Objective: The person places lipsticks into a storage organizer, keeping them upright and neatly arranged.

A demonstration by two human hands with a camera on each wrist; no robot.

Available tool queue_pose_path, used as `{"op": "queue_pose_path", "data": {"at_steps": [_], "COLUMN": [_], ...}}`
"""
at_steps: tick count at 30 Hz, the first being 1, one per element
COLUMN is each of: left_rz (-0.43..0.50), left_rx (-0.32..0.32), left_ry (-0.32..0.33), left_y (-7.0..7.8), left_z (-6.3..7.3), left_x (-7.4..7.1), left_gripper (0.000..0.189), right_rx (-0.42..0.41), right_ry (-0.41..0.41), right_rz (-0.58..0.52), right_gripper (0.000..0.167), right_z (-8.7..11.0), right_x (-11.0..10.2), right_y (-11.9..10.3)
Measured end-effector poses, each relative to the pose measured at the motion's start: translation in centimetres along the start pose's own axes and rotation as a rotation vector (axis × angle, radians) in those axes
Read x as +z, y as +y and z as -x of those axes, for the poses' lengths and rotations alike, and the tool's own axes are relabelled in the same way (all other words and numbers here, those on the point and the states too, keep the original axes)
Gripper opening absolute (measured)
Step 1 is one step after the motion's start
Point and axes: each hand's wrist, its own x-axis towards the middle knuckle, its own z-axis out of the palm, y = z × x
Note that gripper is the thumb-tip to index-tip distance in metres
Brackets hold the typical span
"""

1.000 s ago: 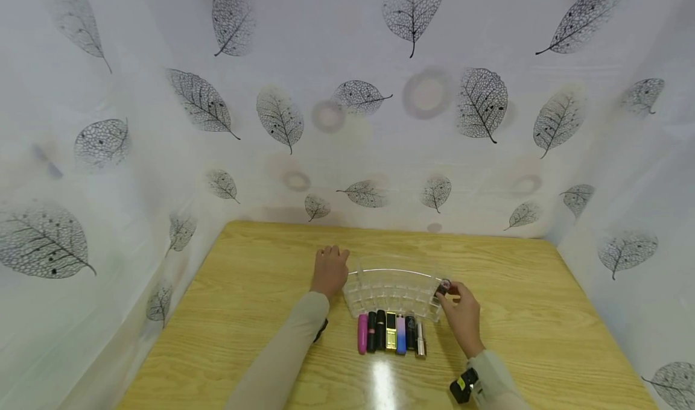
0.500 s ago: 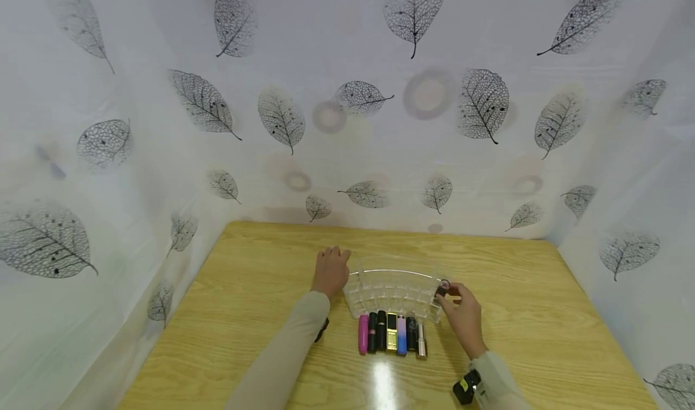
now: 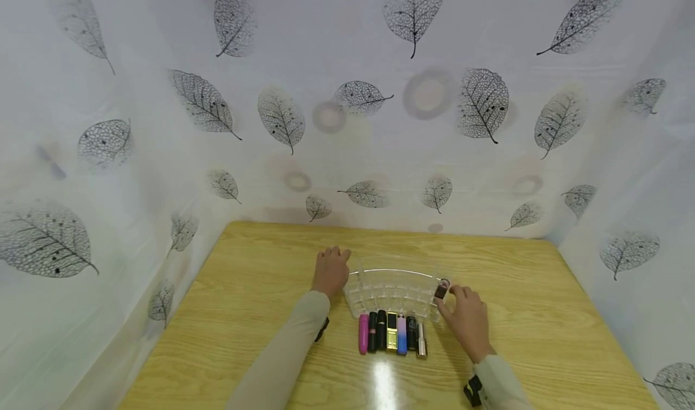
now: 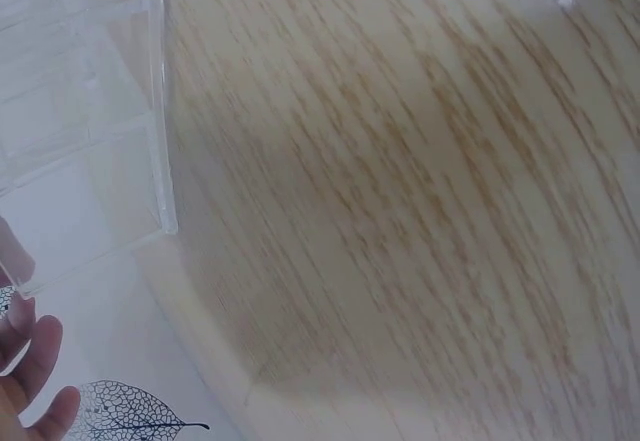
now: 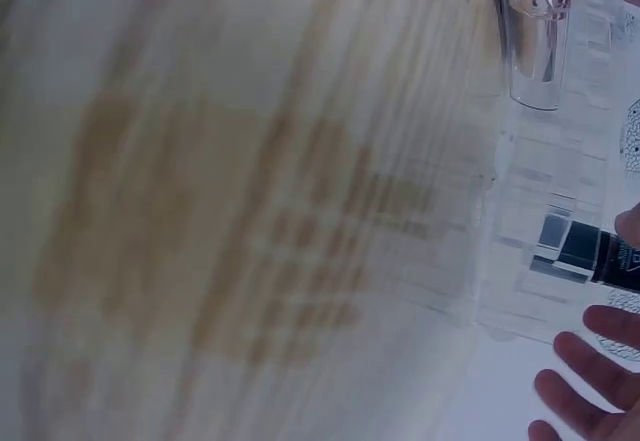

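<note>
A clear lipstick organizer (image 3: 388, 286) with a curved front and several small compartments stands on the table. At its left back corner my left hand (image 3: 330, 272) holds the clear wall; in the left wrist view its fingers (image 4: 38, 356) bend around that corner. A dark lipstick tube (image 3: 441, 289) stands in a compartment at the organizer's right end. Right beside it is my right hand (image 3: 468, 319), thumb and fingers apart. In the right wrist view those fingers (image 5: 590, 371) are spread, and one fingertip lies close to the black tube; whether it touches cannot be told.
Several lipsticks lie in a row before the organizer: a magenta tube (image 3: 363, 334), black ones, a gold one (image 3: 391, 331), a purple-blue one (image 3: 402, 334) and a silver one (image 3: 421, 340). A leaf-printed curtain (image 3: 347, 145) surrounds the wooden table (image 3: 543, 337).
My right hand has let go of the dark lipstick tube and drawn slightly right, its fingers parting. The tube stays in the organizer's right end. The left hand has not moved.
</note>
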Motion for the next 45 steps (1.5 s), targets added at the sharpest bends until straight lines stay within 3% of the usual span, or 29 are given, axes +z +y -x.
{"op": "queue_pose_path", "data": {"at_steps": [7, 18, 33, 45], "left_rz": [-0.020, -0.024, -0.024, -0.012], "left_rx": [0.001, 0.002, -0.005, -0.016], "left_ry": [-0.001, 0.003, -0.024, -0.030], "left_y": [0.0, 0.1, 0.1, 0.2], "left_z": [0.0, 0.0, 0.0, 0.0], "left_x": [-0.2, -0.3, -0.1, -0.1], "left_gripper": [0.022, 0.023, 0.024, 0.023], "right_rx": [-0.031, -0.087, -0.051, -0.056], "right_ry": [-0.030, -0.054, -0.216, -0.218], "right_rz": [0.120, 0.087, 0.077, 0.088], "right_gripper": [0.043, 0.036, 0.030, 0.024], "right_z": [0.1, 1.3, 2.9, 3.4], "right_x": [-1.0, -3.1, -2.0, -0.8], "right_y": [-0.5, -3.6, -4.9, -4.6]}}
